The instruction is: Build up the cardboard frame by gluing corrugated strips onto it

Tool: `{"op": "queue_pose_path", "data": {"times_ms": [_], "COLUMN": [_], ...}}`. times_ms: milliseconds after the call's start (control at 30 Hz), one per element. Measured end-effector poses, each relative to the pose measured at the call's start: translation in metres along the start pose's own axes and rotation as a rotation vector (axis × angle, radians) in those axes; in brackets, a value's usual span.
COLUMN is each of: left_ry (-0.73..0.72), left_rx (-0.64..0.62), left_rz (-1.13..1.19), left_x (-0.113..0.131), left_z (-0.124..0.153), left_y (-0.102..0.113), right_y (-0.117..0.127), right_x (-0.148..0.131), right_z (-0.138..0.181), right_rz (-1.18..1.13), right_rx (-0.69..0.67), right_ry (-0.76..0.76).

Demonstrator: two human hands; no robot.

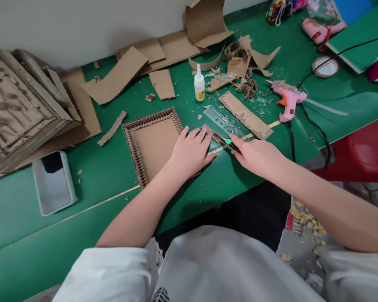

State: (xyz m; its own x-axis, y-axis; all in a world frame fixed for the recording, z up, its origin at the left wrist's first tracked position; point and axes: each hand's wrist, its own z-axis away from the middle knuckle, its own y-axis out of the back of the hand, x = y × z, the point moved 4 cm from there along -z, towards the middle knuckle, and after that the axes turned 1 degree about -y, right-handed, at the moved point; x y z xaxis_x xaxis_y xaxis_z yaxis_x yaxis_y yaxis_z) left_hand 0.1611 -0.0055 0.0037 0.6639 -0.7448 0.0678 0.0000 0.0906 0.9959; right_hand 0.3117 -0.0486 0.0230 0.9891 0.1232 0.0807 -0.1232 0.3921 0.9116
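Note:
My left hand (192,149) lies flat with fingers stretched out, over the right side of a shallow cardboard tray (154,138) edged with corrugated strips. Its fingertips press beside a small piece of corrugated cardboard (210,131). In my right hand (255,155) is a black and green utility knife (229,142), its blade pointing left and touching or just over that piece. Just behind the knife lies a clear green ruler (222,121). A longer cardboard strip (245,115) rests to the right of the ruler.
A white glue bottle (199,86) stands behind the tray. At right lie a pink glue gun (290,100) with its cord and a second one (321,30). Cardboard scraps (242,63) pile at the back. At left are a phone (55,182) and a layered cardboard structure (28,109).

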Motion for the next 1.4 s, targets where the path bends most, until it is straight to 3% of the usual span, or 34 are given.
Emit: {"op": "queue_pose_path", "data": {"times_ms": [867, 1167, 1400], "left_ry": [-0.033, -0.071, -0.077], "left_rx": [-0.03, -0.069, -0.069], "left_rz": [-0.014, -0.022, -0.014], "left_x": [0.004, 0.005, 0.005], "left_z": [0.001, 0.003, 0.003], "left_y": [0.001, -0.002, -0.002], "right_y": [-0.022, -0.012, -0.01], "right_x": [0.002, 0.014, 0.004], "right_z": [0.029, 0.033, 0.02], "right_rz": [-0.022, -0.169, -0.141], "right_rx": [-0.035, 0.004, 0.026], "right_ry": [-0.086, -0.092, -0.056]}}
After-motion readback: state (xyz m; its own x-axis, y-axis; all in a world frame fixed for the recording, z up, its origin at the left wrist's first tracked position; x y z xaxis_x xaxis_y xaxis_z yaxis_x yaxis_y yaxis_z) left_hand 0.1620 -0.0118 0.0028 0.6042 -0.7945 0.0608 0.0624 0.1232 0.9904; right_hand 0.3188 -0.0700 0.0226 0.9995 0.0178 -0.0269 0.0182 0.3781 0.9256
